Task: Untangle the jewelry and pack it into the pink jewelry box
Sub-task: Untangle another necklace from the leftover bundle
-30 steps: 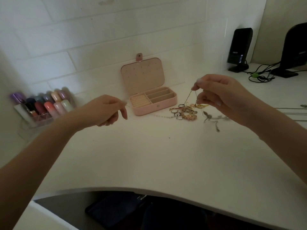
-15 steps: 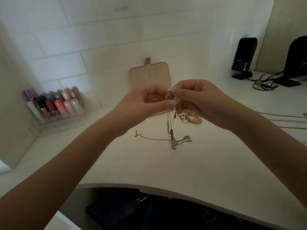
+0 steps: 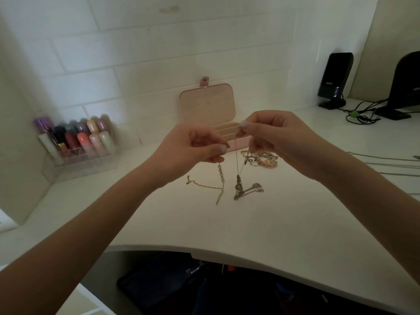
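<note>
The pink jewelry box point(image 3: 207, 105) stands open against the wall, lid upright, partly hidden by my hands. My left hand point(image 3: 191, 147) pinches a beaded chain point(image 3: 221, 175) that hangs down to the desk and joins a gold chain point(image 3: 204, 185) lying there. My right hand point(image 3: 272, 135) pinches a thin silver necklace point(image 3: 237, 160) whose dark pendant cluster point(image 3: 243, 189) touches the desk. Both hands are raised in front of the box, a small gap between them. A heap of rings and bracelets point(image 3: 264, 159) lies under my right hand.
A clear organiser of lipsticks point(image 3: 77, 142) sits at the left by the wall. A black speaker point(image 3: 334, 80), a second dark stand point(image 3: 406, 87) and cables point(image 3: 361, 114) are at the back right. Thin cords point(image 3: 386, 162) cross the desk's right side. The desk's curved front edge point(image 3: 227, 254) is near me.
My left hand came over from the left and took hold of the beaded chain. Both hands lifted the chains off the heap, and now they have drawn slightly apart.
</note>
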